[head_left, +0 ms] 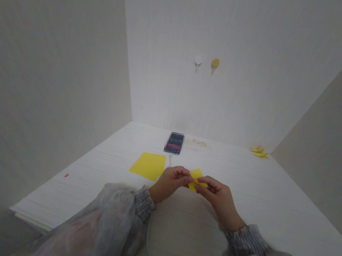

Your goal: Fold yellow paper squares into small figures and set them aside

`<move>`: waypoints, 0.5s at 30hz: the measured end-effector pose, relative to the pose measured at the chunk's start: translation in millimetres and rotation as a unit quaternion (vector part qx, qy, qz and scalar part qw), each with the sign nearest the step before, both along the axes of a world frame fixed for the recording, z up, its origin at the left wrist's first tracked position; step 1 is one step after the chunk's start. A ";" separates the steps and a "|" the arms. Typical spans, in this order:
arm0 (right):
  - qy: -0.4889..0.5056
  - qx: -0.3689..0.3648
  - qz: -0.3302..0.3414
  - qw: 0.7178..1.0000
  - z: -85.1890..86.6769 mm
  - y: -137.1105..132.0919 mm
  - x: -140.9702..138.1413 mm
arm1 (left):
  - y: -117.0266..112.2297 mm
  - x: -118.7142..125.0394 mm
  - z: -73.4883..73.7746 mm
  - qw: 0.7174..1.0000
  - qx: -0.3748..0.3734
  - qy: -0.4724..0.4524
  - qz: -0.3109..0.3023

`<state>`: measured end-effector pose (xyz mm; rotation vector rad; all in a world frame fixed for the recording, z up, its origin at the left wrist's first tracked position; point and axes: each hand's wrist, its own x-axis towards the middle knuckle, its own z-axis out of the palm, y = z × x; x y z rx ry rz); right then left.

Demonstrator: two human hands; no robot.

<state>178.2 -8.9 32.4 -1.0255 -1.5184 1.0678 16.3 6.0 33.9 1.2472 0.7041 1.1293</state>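
Observation:
Between my two hands, a little above the white table, is a small folded piece of yellow paper. My left hand pinches its left side between thumb and fingers; a ring shows on one finger. From the other side, my right hand grips the paper's right edge with thumb and forefinger. The fingertips hide part of the folds. To the left of my left hand, a flat yellow sheet lies on the table.
A phone with a white cable lies near the back wall. Several folded yellow paper pieces sit in the far right corner. A small red bit is at the left edge. A white hook and a yellow hook hang on the wall.

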 end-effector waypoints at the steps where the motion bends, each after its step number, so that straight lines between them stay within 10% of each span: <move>1: -0.029 0.028 -0.009 0.999 1.0 -0.3 0.2 | 0.0 -0.2 -0.8 1.000 0.012 0.000 -0.003; 7: -0.162 0.149 -0.017 0.975 3.5 -2.7 0.1 | -0.6 -3.0 -6.4 0.993 0.102 0.059 0.000; 15: -0.201 0.130 -0.014 0.971 -0.5 -2.4 8.2 | 4.3 -5.1 -12.2 0.993 0.097 0.068 0.002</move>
